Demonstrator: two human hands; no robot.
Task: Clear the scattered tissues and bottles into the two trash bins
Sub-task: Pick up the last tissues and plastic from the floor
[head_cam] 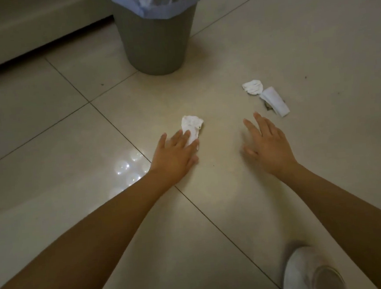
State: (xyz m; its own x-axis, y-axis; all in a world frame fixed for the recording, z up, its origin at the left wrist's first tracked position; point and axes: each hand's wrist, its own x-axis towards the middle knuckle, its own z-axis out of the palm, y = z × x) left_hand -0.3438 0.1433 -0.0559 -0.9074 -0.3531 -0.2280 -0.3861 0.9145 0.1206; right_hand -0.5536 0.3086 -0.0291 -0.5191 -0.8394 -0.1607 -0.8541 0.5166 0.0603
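A crumpled white tissue [192, 127] lies on the tiled floor, and the straight fingers of my left hand [174, 156] rest on its near end. My right hand [265, 143] hovers open above the floor, fingers spread, holding nothing. Just beyond its fingertips lie a folded tissue [274, 101] and a crumpled tissue [253, 87], touching each other. A grey trash bin [157, 37] with a blue liner stands at the top centre, behind the tissues. No bottle is in view.
A low pale ledge or furniture base [28, 31] runs along the top left beside the bin. My white shoe [309, 271] stands at the bottom right. Light glares off the tiles [128, 172] left of my left wrist.
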